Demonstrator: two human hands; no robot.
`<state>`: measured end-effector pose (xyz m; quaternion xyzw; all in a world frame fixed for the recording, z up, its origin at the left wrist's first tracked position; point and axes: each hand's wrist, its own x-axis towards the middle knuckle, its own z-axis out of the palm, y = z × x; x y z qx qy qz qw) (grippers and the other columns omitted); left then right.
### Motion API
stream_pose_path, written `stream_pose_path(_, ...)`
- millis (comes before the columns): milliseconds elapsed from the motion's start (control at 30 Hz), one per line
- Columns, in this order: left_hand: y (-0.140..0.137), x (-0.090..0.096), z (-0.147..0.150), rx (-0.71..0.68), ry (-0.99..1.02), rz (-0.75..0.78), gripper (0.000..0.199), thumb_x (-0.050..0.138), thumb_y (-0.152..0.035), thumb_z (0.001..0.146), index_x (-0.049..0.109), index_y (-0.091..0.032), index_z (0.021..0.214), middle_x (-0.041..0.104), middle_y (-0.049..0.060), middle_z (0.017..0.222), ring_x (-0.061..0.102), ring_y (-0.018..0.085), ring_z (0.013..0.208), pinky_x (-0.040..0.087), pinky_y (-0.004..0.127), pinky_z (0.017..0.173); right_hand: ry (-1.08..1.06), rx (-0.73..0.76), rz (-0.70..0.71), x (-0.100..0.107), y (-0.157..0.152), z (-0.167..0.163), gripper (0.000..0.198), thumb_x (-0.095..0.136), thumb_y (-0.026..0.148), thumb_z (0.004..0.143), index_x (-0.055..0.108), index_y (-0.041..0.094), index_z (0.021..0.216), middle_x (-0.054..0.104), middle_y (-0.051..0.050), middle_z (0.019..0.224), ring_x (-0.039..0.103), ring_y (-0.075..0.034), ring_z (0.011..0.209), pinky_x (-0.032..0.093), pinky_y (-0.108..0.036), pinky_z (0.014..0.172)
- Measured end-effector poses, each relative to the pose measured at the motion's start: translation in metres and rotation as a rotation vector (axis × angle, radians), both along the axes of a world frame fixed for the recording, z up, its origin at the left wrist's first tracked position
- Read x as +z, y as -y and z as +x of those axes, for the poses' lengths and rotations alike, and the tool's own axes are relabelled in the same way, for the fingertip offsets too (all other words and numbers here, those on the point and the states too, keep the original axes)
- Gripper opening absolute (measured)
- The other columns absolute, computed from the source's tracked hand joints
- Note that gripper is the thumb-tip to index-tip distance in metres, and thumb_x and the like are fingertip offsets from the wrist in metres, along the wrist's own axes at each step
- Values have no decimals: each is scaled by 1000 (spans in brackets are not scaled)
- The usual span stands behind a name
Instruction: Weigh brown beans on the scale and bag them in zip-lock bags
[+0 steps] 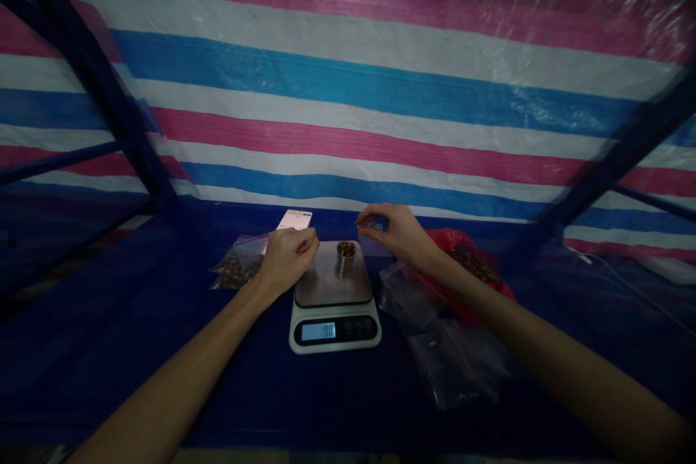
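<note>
A white kitchen scale (335, 326) with a steel plate stands in front of me, its lit display showing digits that look like 18.0. On the plate's back right sits a small metal cup (346, 261) filled with brown pieces. My left hand (291, 254) is closed, fingers curled in, over the plate's left edge; whatever it may hold is hidden. Just right of the cup, my right hand (396, 228) pinches thumb and fingers together. A faint see-through patch shows below those fingers, too dim to name.
Left lies a clear zip bag of brown pieces (236, 264), with a lit phone (294, 220) behind my left hand. On the right are clear plastic bags (440, 355) and a red bag (451, 239) of brown pieces. Dark blue frame bars (98, 80) and striped sheeting (348, 80) enclose the blue surface.
</note>
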<state>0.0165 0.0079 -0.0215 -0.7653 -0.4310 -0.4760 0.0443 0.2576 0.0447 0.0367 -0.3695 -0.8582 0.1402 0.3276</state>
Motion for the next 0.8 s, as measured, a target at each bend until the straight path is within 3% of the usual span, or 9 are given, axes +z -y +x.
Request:
stream_pose_path(133,0,0,0,3,-2,-7,38,52,-11,82,28,-18,53,26,-8,48,32,6,42,26,24,52,-51,116,-2,7,16,-13,11,74,11,83,75,21,88,76,0,87,68,-16,82,50,-28,77)
stream_pose_path(500,-2,0,-2,46,-8,-18,38,52,-13,81,29,-18,52,24,-7,47,29,6,42,23,26,52,-15,179,106,4,18,-10,13,73,15,86,75,22,96,78,-2,95,69,-19,93,52,-35,87)
stream_pose_path(667,-4,-2,-4,57,17,-36,37,52,-13,80,28,-19,52,22,-7,48,26,6,43,23,26,51,-88,14,182,17,37,21,17,65,18,91,75,24,104,77,-4,103,70,-22,99,54,-39,91)
stream_pose_path(800,-4,-3,-4,46,13,-34,37,52,-13,80,28,-19,52,23,-7,48,26,7,44,24,26,51,-43,-113,84,13,62,72,18,63,26,93,75,24,107,76,-5,106,71,-23,97,56,-38,90)
